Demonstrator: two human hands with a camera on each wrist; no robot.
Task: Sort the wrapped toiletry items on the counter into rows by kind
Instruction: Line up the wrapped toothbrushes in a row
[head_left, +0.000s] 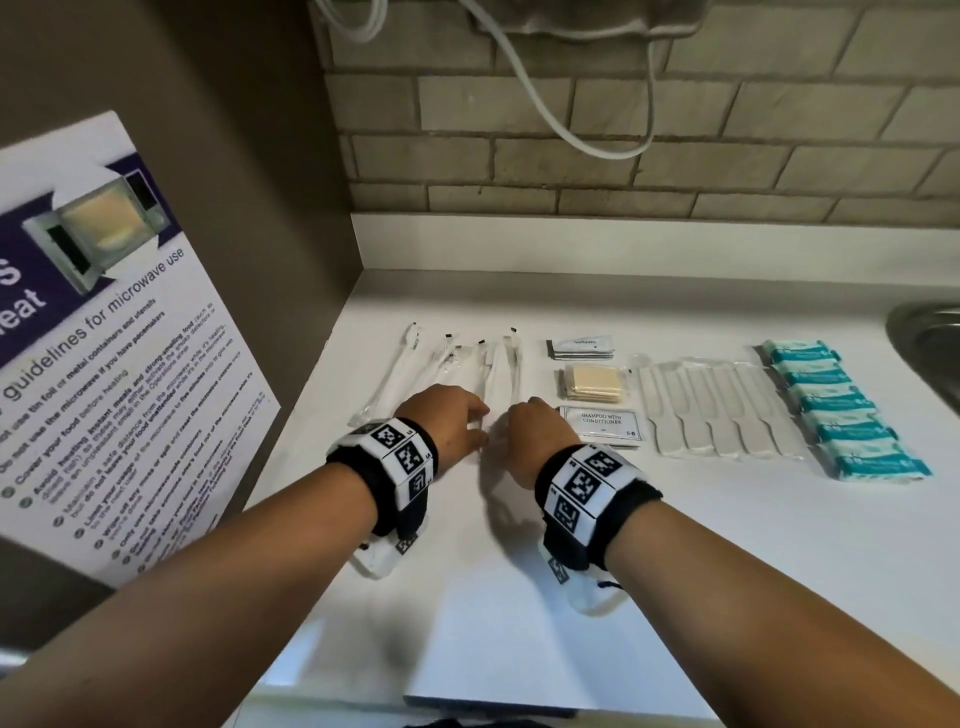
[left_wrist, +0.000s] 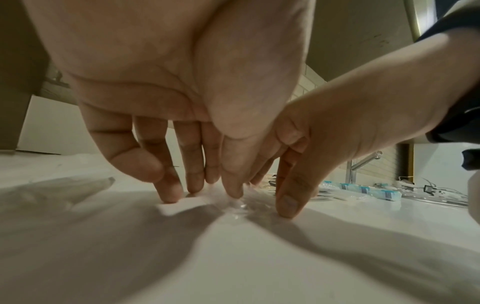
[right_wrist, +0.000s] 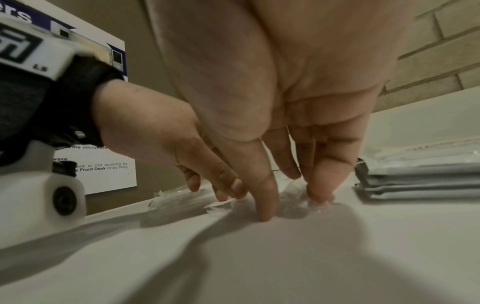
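White counter (head_left: 675, 545), brick-tile wall behind, steel sink (head_left: 930, 348) at its right edge, microwave-guidelines poster (head_left: 104, 338) on the panel at its left.

Sorted groups run left to right across the counter's middle:
- teal-wrapped soap bars (head_left: 841, 410), a column nearest the sink
- wrapped white combs (head_left: 717, 410), side by side, just left of the soaps
- three small stacks in one column: toothpaste sachets (head_left: 582, 347) at the back, tan pads in clear wrap (head_left: 595, 384) between, shampoo sachets (head_left: 602, 423) at the front
- wrapped toothbrushes (head_left: 441, 369), toward the counter's left edge, fanned and not yet parallel

Left hand (head_left: 452, 421) and right hand (head_left: 537, 434) sit close together at the near ends of the rightmost toothbrushes. Both have fingers extended, tips pressing down on crinkled clear wrapper (left_wrist: 237, 205); the right thumb (right_wrist: 265, 197) is planted on the counter. No pinch is visible.

Handling, as judged: toothbrushes are light with stiff cores, but the film sleeves are slick and floppy at the ends. Likely better slid flat under fingertips, or lifted by the handle through the wrap, not by the loose film tail.
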